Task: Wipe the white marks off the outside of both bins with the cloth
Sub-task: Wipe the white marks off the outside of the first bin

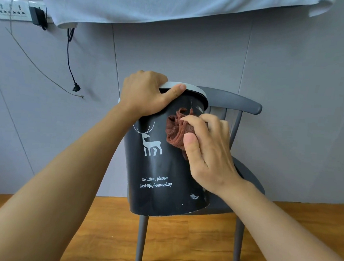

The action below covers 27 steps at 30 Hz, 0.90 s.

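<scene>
- The black bin point(161, 169) is held tilted above the grey chair point(245, 106), so its side can be reached.
- Its pale rim point(196, 90) is gripped by the left hand point(143, 93) for steadiness.
- The brown cloth point(175, 130) is pressed against the wall under the right hand point(207, 149), fingers curled over it.
- A white mark point(194, 196) low down seems unwiped; the second bin is not seen.

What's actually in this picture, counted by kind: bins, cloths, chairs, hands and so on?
Black bin: 1
Brown cloth: 1
Grey chair: 1
Hands: 2, left hand on the rim, right hand pressing the cloth
Wall socket strip: 1
Total: 6
</scene>
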{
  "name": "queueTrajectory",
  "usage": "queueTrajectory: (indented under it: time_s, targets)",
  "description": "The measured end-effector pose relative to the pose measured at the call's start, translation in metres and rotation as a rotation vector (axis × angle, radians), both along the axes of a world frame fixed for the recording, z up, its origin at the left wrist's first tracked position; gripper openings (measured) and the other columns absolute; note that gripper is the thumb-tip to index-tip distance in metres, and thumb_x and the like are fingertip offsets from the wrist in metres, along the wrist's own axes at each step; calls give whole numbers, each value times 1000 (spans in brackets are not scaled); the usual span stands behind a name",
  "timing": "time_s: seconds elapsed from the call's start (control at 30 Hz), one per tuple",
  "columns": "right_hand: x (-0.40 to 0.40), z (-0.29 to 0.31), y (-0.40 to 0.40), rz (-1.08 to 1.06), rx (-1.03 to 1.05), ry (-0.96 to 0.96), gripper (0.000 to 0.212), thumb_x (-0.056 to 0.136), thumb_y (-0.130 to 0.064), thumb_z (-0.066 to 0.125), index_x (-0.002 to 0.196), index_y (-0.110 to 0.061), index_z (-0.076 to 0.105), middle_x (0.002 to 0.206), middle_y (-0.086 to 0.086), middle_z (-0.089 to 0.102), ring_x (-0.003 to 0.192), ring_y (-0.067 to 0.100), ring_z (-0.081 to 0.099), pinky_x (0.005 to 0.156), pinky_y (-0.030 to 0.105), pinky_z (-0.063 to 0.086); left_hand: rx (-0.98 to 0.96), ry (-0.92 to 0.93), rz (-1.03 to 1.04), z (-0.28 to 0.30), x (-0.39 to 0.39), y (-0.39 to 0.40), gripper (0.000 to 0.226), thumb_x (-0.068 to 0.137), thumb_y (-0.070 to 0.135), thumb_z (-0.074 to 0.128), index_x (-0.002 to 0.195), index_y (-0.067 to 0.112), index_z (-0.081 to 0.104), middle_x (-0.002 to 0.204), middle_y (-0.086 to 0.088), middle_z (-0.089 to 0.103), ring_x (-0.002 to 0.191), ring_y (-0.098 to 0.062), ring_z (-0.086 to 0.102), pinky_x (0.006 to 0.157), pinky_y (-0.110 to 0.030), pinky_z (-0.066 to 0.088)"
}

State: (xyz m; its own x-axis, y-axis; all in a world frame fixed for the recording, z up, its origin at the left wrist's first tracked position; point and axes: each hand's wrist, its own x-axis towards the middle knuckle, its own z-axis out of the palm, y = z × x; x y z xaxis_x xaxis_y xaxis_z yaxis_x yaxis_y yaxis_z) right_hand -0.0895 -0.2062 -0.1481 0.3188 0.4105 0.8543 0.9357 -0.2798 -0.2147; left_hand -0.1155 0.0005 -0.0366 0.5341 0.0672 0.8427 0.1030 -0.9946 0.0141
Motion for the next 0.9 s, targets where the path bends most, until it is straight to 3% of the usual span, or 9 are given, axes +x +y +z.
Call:
queueTrajectory:
  time_s: [0.07,0.17,0.23,0.33,0.5,0.63,0.73,0.8,0.9]
  targets:
    - [3,1,-1,60,34,55,49,103,-56,40,140,-26,50,127,-10,46,117,17,41,97,39,43,4,-6,4,0,0,0,74,89,76,44,58,10,33,47,-2,32,49,-28,38,50,-37,32]
    - [4,2,-2,115,45,162,65,94,-56,60,147,-22,40,128,-21,34,124,9,38,101,16,35,6,-15,6,0,-1,-1,72,89,76,44,57,14,27,46,-1,29,47,-24,32,50,-34,25]
    - [5,2,-3,112,48,211,79,88,-57,69,148,-17,38,134,-10,39,126,7,38,102,9,31,4,-12,5,0,0,-1,72,88,77,44,57,14,28,47,0,28,47,-23,31,50,-33,24]
    - [4,4,-4,143,132,307,85,81,-60,78,146,-18,44,133,-3,46,119,3,45,98,5,38,6,-15,4,0,0,-2,71,88,78,42,57,15,28,47,0,28,47,-22,31,49,-31,21]
    - [2,3,-1,49,39,71,51,92,-48,67,132,-16,62,122,-3,50,118,11,41,100,10,31,18,-19,-8,0,0,-4,72,89,75,46,56,16,22,46,2,23,45,-18,25,50,-31,17]
    - [-6,-13,-8,97,-51,-133,38,89,-35,67,114,-6,67,105,7,56,99,25,51,86,37,47,0,-15,12,0,-1,-6,72,89,75,47,57,15,22,47,-1,25,46,-20,27,51,-33,17]
    - [-14,-33,-20,212,-170,-272,29,86,-28,73,101,-3,70,93,8,60,85,27,55,76,41,50,0,-14,12,0,-2,-6,72,89,75,45,58,14,22,48,-1,25,47,-21,26,51,-33,17]
    - [-13,-36,-27,247,-177,-211,32,88,-33,74,105,-6,71,96,3,62,87,24,58,79,38,52,10,-10,19,1,-1,-8,72,89,75,44,58,14,23,48,-1,25,47,-22,28,51,-33,19]
    - [-6,-21,-28,167,-8,-29,49,88,-50,74,119,-12,68,109,-9,60,100,16,59,88,29,53,13,0,26,1,0,-9,72,89,76,44,58,13,24,48,-1,28,49,-25,31,52,-33,22]
